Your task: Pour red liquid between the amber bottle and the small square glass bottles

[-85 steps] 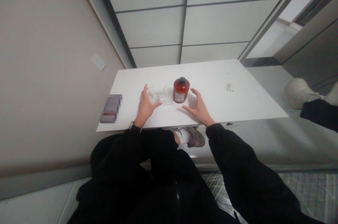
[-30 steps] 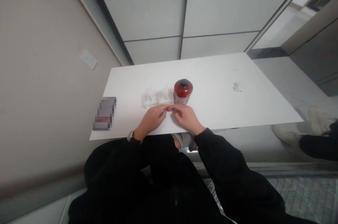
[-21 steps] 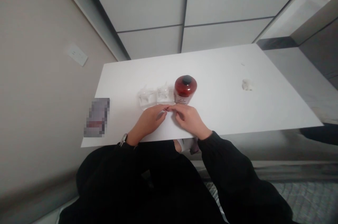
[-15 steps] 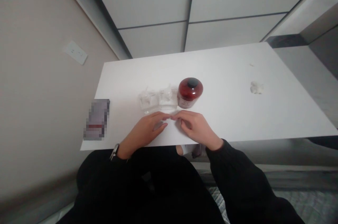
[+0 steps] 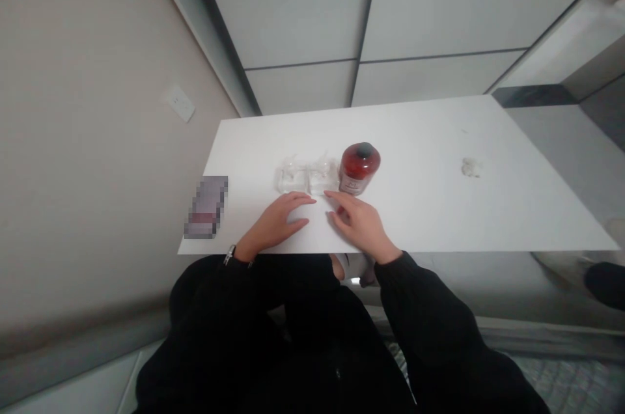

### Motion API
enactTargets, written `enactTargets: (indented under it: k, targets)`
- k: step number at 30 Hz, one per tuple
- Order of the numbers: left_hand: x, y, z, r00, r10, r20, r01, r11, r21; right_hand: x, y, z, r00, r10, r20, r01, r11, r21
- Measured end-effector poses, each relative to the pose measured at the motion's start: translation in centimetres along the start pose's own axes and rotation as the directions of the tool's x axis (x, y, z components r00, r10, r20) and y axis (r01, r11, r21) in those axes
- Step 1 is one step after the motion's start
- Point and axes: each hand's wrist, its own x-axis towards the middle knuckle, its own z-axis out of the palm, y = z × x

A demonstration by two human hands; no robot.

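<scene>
My left hand [image 5: 282,219] rests over the near part of the white table [image 5: 430,199], fingers stretched out and thumb apart, holding nothing. Just beyond its fingertips stands a clear, see-through container [image 5: 293,181]. A second clear container [image 5: 323,178] sits right beside it, with small clear parts on top. My right hand [image 5: 359,222] faces the left one across a small gap, its fingers loosely bent, thumb apart and nothing between them. Close behind that hand stands a red bottle [image 5: 360,163] with a black cap and a pale label, upright next to the clear containers.
A blurred-out flat object [image 5: 207,207], perhaps a phone, lies at the table's left edge. Toward the right end lies a small crumpled clear piece [image 5: 471,167]. A wall with an outlet [image 5: 180,103] borders the left side, and pale panels [image 5: 312,23] rise behind the table.
The fingertips of my two hands, which met in the middle, are now apart. The whole view has shifted, so the table sits a little further right. The bottle and containers keep their places.
</scene>
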Motion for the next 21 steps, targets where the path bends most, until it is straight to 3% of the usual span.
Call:
enactTargets:
  k: [5,11,16,21]
  targets:
    - [-0.4,0.7,1.1,0.998,0.041,-0.045,-0.041,0.999,0.016,-0.3,0.1,0.9,0.999,0.025,-0.038,-0.022,0.997,0.074]
    - [-0.8,1.2,3.5,0.985,0.023,-0.172,-0.01,0.997,0.079,-1.3,1.9,0.0,0.991,0.08,-0.111,-0.067,0.991,0.116]
    - [-0.3,1.7,5.7,0.966,0.002,-0.26,0.051,0.979,0.197,-1.3,4.0,-0.5,0.991,0.112,-0.076,-0.102,0.987,0.123]
    - [-0.3,2.3,5.8,0.964,0.023,-0.264,0.064,0.946,0.317,-1.1,4.0,0.3,0.991,0.123,-0.055,-0.121,0.992,0.044]
